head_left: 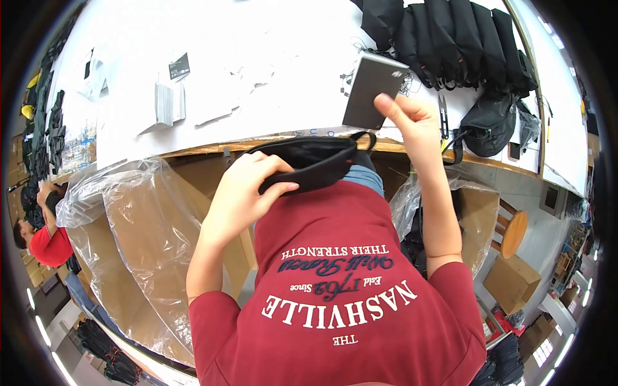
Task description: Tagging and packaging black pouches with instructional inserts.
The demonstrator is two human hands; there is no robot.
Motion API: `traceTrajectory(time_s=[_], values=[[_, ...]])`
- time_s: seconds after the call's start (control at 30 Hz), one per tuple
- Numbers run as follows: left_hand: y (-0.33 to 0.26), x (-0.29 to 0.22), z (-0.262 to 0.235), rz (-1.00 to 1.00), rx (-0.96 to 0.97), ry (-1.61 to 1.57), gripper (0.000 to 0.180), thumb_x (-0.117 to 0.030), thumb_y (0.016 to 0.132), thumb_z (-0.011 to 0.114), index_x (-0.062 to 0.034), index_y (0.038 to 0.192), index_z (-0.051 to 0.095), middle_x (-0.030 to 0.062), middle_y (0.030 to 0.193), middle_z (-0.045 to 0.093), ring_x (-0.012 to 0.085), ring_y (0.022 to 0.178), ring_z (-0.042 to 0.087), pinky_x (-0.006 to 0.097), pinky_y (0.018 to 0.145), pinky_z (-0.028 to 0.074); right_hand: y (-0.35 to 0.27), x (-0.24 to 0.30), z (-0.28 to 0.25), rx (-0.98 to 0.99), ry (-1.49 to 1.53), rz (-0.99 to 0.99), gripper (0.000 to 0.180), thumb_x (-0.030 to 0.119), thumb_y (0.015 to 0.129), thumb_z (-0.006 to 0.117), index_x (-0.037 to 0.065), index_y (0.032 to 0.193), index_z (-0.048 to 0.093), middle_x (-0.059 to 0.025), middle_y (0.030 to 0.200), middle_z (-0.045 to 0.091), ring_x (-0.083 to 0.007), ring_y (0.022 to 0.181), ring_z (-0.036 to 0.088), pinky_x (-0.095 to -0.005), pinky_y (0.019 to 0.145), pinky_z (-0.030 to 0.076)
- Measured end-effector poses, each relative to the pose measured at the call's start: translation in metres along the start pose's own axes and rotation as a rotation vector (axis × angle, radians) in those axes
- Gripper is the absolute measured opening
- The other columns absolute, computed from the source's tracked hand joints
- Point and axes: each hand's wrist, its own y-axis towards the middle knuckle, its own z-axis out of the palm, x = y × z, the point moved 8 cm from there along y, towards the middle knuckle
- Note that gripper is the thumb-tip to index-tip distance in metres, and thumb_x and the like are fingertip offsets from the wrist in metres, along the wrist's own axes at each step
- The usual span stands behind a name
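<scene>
My left hand (248, 188) grips the near edge of a black fabric pouch (322, 175), thumb and fingers pinching its rim. The pouch's mouth gapes toward the table, and a short black strap loop sticks out at its right end. Up and to the right, my right hand (412, 122) holds a dark grey booklet (373, 90) with a pale edge, the thumb pressed on its face. The booklet is raised over the table's front edge, apart from the pouch. Whatever lies deep inside the pouch is hidden in shadow.
Black bags (444, 42) lie in a row at the back right, with snips (443, 116) and a black mesh bag (492, 122) nearer. A stack of booklets (168, 103) stands on the white table's left. Plastic-lined cartons (141, 225) flank me; a person in red (51, 244) works far left.
</scene>
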Motion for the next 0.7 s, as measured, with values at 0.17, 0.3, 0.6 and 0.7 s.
traceTrajectory(time_s=[0.17, 0.3, 0.6, 0.7], values=[[0.002, -0.043, -0.002, 0.395, -0.313, 0.221, 0.025, -0.01, 0.066, 0.076, -0.0059, 0.087, 0.064, 0.007, 0.117, 0.061, 0.0248, 0.111, 0.054, 0.04, 0.096, 0.04, -0.02, 0.04, 0.047, 0.378, -0.714, -0.104, 0.023, 0.025, 0.081, 0.073, 0.003, 0.077, 0.072, -0.0038, 0.051, 0.056, -0.0112, 0.046, 0.05, -0.0269, 0.049, 0.04], [0.005, -0.041, 0.017, 0.585, -0.174, 0.373, 0.022, -0.013, 0.067, 0.075, -0.0095, 0.087, 0.066, 0.0041, 0.11, 0.064, 0.0228, 0.117, 0.053, 0.041, 0.1, 0.038, -0.038, 0.016, 0.08, 0.672, -0.995, -0.254, 0.033, 0.04, 0.083, 0.066, 0.009, 0.074, 0.073, -0.0113, 0.059, 0.061, -0.0287, 0.054, 0.061, -0.0377, 0.057, 0.048], [0.058, 0.035, -0.006, 0.286, -0.17, -0.226, 0.02, -0.016, 0.077, 0.072, -0.0059, 0.091, 0.062, 0.012, 0.105, 0.063, 0.0269, 0.109, 0.057, 0.036, 0.095, 0.041, -0.045, -0.009, 0.065, 0.769, -0.74, -0.138, 0.035, 0.045, 0.076, 0.072, 0.01, 0.081, 0.07, -0.0081, 0.057, 0.06, -0.0264, 0.053, 0.06, -0.0335, 0.055, 0.046], [0.097, 0.069, -0.037, 0.252, -0.589, 0.053, 0.027, -0.019, 0.077, 0.073, -0.0059, 0.098, 0.061, 0.0128, 0.106, 0.059, 0.0297, 0.106, 0.054, 0.041, 0.093, 0.041, -0.045, -0.01, 0.063, 0.734, -0.664, -0.109, 0.029, 0.033, 0.074, 0.077, 0.005, 0.075, 0.07, -0.009, 0.051, 0.053, -0.0222, 0.045, 0.052, -0.0301, 0.048, 0.039]])
